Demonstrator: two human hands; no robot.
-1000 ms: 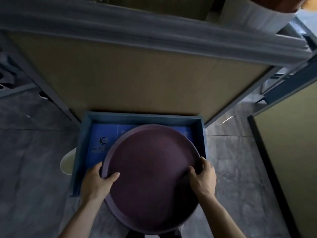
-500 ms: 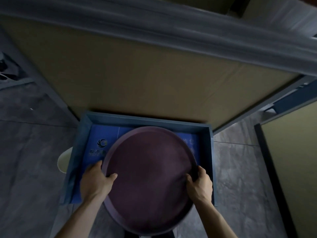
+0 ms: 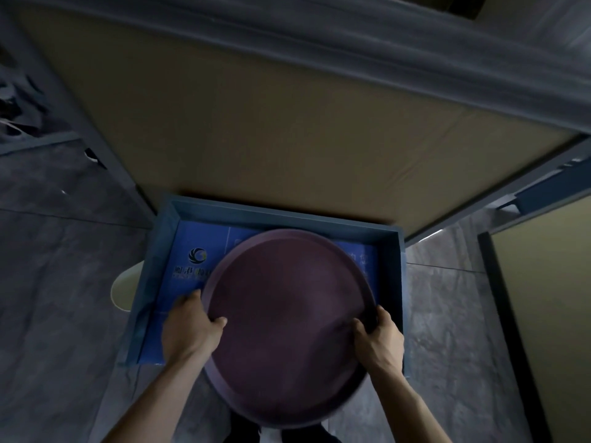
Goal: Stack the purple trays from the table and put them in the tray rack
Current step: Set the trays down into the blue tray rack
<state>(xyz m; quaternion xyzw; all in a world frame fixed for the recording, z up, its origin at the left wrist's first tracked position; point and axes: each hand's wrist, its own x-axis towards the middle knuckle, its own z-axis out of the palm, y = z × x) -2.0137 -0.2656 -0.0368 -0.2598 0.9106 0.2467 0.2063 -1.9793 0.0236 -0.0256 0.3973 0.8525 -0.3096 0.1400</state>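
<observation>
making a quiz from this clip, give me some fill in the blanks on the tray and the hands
1. The round tray is ____ in colour.
2. The left hand and right hand grip the tray's ____.
3. Below the tray sits a rectangular bin coloured ____.
4. The number of hands on the tray is ____.

Missing words: purple; rim; blue; two

Two bare forearms, no sleeves, left grip, right grip
</observation>
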